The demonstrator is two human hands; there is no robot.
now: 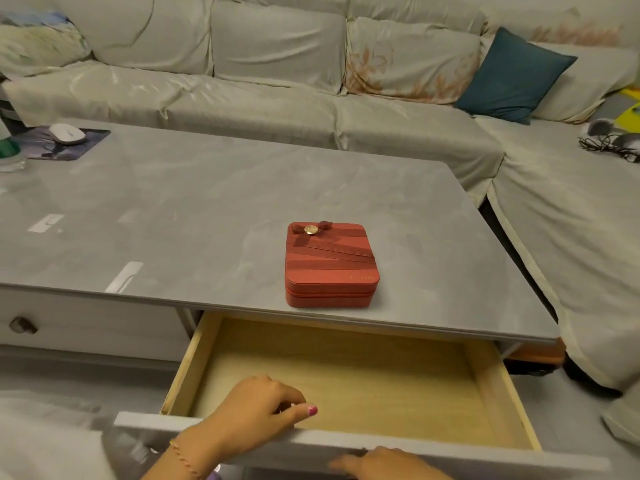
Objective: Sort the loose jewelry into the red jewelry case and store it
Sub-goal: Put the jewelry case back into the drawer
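The red jewelry case lies closed on the grey coffee table, near its front edge, with a ribbon bow and a gold button on its lid. No loose jewelry shows. Below it a wooden drawer stands pulled out with nothing inside. My left hand sits on the top edge of the drawer's grey front panel, fingers curled over it. My right hand lies blurred against the outer face of that panel, by a dark knob; its grip is hidden.
A second drawer with a round knob is shut at the left. A mouse on a mouse pad lies at the table's far left corner. A covered sofa wraps round the back and right, with a teal cushion.
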